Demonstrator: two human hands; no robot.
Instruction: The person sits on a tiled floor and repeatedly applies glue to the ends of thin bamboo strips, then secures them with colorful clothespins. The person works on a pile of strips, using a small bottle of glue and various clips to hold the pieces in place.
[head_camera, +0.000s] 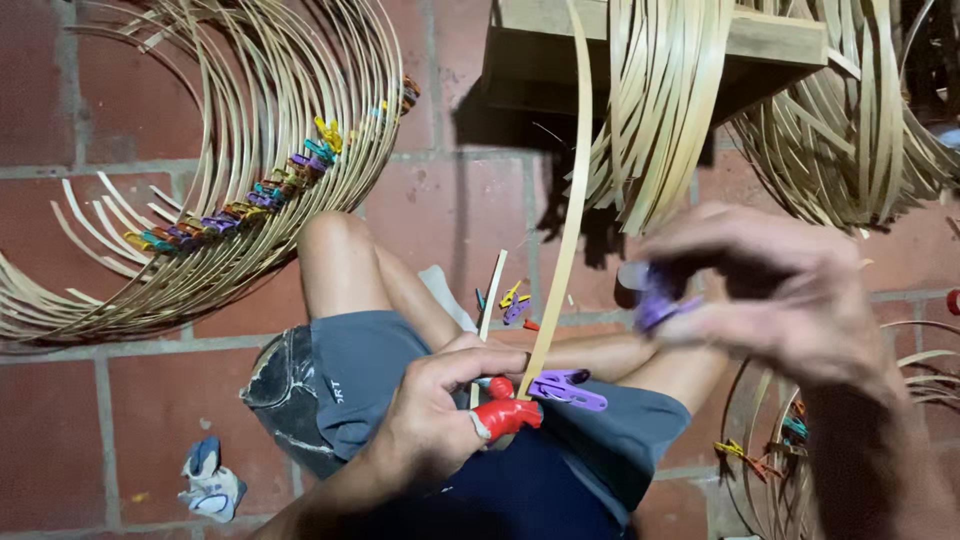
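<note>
Head view, bamboo strip pinched over the lap by the left hand, red peg and purple peg clamped there, another purple peg gripped by the right hand (blurred), hoops stacked on brick floor.

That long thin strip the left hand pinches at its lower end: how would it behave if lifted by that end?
The strip probably flexes rather than flops: it rises from the left hand in a smooth bow. It looks light, being thin and narrow. Likely springy too, since the red peg and purple peg sit clipped by the grip.
</note>
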